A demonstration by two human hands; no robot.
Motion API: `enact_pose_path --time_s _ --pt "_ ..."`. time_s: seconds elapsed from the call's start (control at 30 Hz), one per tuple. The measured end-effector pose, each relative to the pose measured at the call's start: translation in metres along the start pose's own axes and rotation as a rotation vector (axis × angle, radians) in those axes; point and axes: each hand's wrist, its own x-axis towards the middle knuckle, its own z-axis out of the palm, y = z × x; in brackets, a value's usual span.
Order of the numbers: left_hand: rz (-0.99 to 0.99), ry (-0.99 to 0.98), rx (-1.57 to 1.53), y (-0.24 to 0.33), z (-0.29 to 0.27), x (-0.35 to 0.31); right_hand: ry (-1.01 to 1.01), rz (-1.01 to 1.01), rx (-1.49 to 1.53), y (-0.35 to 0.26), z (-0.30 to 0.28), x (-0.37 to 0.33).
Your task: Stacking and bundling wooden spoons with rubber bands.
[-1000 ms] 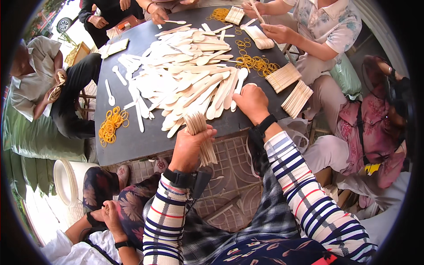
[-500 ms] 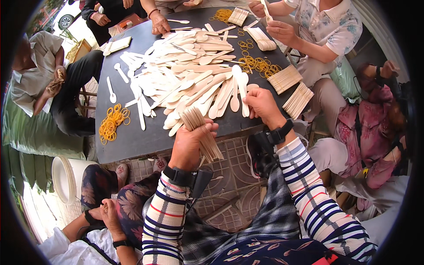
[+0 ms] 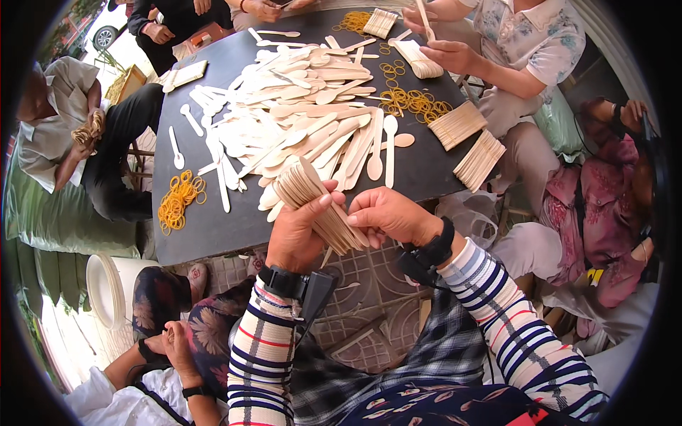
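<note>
The landmark is the pile of wooden spoons (image 3: 305, 113), pale, smooth and flat, with rounded bowls and long thin handles, lying in many directions. At its near side, toward the person, the left hand (image 3: 297, 231) grasps a bundle of flat spoons (image 3: 316, 202), thumb across it. The pieces are pressed face to face, so their thin edges make fine parallel lines, and the bundle leans. The right hand (image 3: 391, 215), also nearer than the pile, has bent fingers at the bundle's lower end; I cannot tell whether they pinch any piece.

Just right of the pile, one loose spoon (image 3: 390, 153) lies across another. Farther right are two neat, ribbed stacks (image 3: 457, 125) (image 3: 479, 160) of the same pale wood. Thin, round, yellow rubber bands (image 3: 182, 201) form a tangled heap left of the pile, and more loops (image 3: 419, 105) are at its right. Under the pile, the table (image 3: 426, 170) is dark and matt.
</note>
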Motion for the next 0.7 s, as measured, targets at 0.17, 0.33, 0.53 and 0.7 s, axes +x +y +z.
enact_pose_path --time_s 0.17,0.33,0.53,0.7 --pt "0.043 0.033 0.224 -0.002 0.001 0.001 0.453 -0.359 -0.882 -0.004 -0.018 0.000" --pt "0.035 0.101 0.249 0.001 0.005 -0.001 0.916 -0.387 -1.157 -0.016 -0.040 0.020" --pt "0.036 0.111 0.306 -0.001 0.003 -0.005 0.942 -0.139 -1.363 -0.023 -0.032 0.032" --pt "0.032 0.134 0.276 0.003 0.006 -0.006 1.005 -0.129 -1.405 -0.020 -0.028 0.037"
